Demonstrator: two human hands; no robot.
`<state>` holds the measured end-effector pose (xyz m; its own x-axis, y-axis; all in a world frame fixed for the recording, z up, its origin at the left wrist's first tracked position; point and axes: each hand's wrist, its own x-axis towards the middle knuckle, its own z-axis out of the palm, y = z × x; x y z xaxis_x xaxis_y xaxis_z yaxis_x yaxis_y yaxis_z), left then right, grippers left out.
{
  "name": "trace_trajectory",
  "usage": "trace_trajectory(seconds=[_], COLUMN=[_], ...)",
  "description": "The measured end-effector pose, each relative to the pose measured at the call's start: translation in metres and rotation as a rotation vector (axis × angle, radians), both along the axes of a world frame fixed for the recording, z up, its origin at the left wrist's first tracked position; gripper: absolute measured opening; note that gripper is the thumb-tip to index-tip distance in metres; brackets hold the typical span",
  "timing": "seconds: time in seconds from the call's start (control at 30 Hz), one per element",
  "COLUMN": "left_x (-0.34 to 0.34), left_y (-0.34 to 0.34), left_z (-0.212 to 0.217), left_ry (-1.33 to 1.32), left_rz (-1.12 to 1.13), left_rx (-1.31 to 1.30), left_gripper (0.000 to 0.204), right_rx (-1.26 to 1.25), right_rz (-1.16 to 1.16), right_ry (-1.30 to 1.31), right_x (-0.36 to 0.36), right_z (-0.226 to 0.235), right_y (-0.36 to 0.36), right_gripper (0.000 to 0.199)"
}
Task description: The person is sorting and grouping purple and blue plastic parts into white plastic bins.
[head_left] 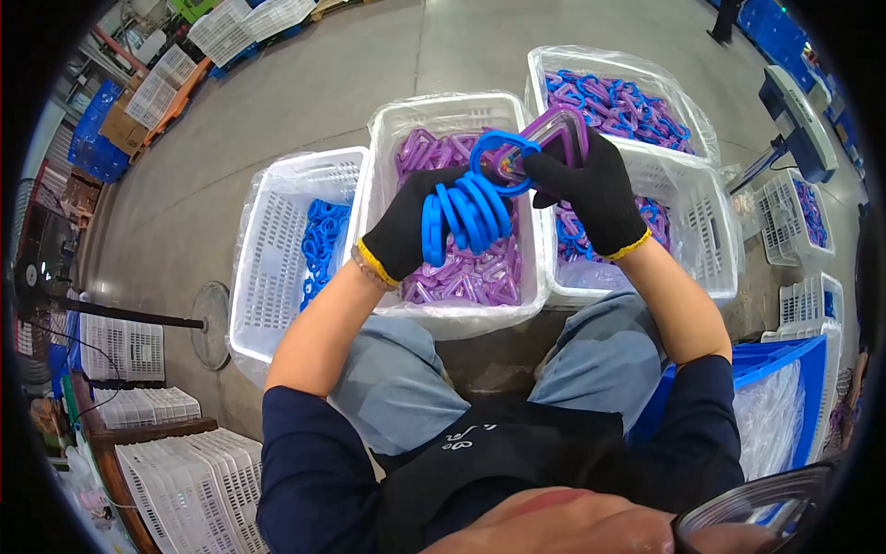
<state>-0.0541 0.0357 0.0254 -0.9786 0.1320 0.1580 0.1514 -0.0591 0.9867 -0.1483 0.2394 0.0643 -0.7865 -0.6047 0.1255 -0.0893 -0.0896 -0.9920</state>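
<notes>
Seated person with both hands raised over baskets of plastic pieces. Nearest are the light blue trousers (392, 374); a blue tub (783, 355) stands at the person's right side. The left hand (402, 222), in a black glove, is closed on a row of blue rings (475, 208), its fingertips largely hidden behind them. The right hand (595, 198), likewise gloved, has its fingers clamped on a purple triangle (580, 129). A further blue ring (503, 138) lies between the hands, against the triangle. Directly below, the middle basket (532, 263), white and lined with clear plastic, contains purple triangles (461, 282). The left basket (263, 249) contains blue rings; the right basket (711, 231) contains blue and purple pieces, as does the back basket (604, 59). Beyond extends the grey floor (369, 55), with stacked crates (171, 83) at far left.
</notes>
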Motion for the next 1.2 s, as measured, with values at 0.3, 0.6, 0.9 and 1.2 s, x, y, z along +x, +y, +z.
trace_trajectory(seconds=[0.3,0.6,0.9,1.2], left_x=[0.022,0.030,0.023,0.033], left_y=[-0.010,0.007,-0.015,0.004], left_z=[0.019,0.013,-0.007,0.001], left_ry=[0.246,0.512,0.049,0.144], left_rz=[0.291,0.406,0.179,0.290], left_rx=[-0.249,-0.778,0.136,-0.282], left_gripper=[0.035,0.029,0.023,0.027], right_rx=[0.271,0.280,0.113,-0.240], right_rz=[-0.016,0.067,0.079,0.350], right_ry=[0.524,0.421,0.659,0.110], right_x=[0.005,0.019,0.020,0.015], right_z=[-0.008,-0.005,-0.017,-0.012], right_y=[-0.005,-0.010,0.001,0.010], right_gripper=[0.021,0.021,0.033,0.027])
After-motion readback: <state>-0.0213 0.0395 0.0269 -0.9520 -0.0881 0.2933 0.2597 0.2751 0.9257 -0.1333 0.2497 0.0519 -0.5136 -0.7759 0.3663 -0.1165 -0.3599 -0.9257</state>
